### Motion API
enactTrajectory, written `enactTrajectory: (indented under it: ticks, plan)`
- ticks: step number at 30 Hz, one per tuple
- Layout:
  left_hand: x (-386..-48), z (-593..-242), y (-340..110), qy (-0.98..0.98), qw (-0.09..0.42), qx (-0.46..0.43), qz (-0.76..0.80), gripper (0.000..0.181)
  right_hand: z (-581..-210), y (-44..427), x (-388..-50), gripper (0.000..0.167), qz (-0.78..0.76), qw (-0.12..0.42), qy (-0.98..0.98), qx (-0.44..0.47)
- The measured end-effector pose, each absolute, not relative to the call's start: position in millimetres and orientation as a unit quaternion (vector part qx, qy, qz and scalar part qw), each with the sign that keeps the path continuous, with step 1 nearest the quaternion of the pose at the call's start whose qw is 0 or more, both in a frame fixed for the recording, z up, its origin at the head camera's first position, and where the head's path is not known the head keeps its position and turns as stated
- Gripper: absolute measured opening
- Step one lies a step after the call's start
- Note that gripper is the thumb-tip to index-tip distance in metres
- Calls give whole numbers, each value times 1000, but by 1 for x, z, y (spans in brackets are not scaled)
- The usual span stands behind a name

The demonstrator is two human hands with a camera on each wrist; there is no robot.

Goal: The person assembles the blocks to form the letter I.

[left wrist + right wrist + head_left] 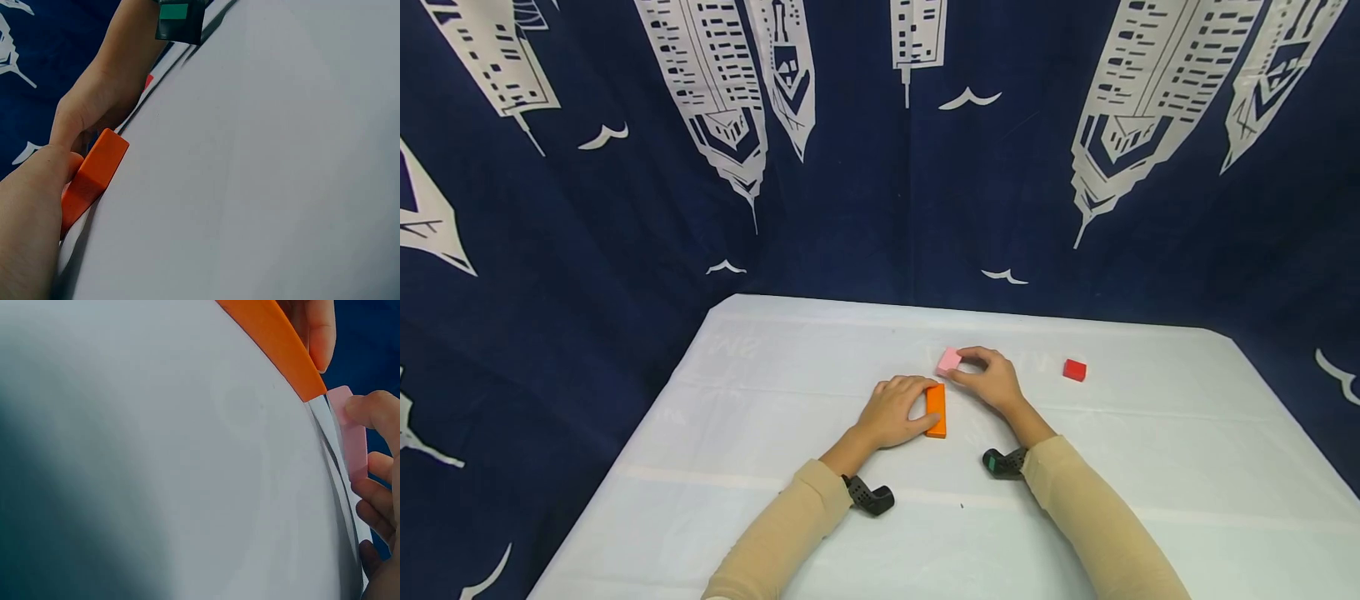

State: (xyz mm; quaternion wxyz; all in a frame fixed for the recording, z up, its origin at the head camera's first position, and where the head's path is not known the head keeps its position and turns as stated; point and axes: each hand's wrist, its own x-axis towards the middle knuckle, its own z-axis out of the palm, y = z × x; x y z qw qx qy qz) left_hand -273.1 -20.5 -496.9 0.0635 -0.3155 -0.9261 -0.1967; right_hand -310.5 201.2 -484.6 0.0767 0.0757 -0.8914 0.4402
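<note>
An orange rectangular block lies lengthwise on the white table, held at its two ends between the thumb and fingers of my left hand. Just beyond its far end is a smaller pink block, which my right hand pinches between thumb and fingers. In the right wrist view the pink block stands close to the end of the orange block. From the left wrist the orange block shows beside the thumb, while the pink one is hidden.
A small red block sits on the table to the right of my right hand. The white tabletop ends at a dark blue curtain with white building prints. Each wrist wears a black strap-on camera.
</note>
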Motion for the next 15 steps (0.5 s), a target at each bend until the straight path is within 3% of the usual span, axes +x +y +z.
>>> enactTrajectory:
  ticks: [15]
  plan:
    - [-273,-497,-20,-926,59,-313,-202,56,-473,205,-293,55,452,60,-887,74]
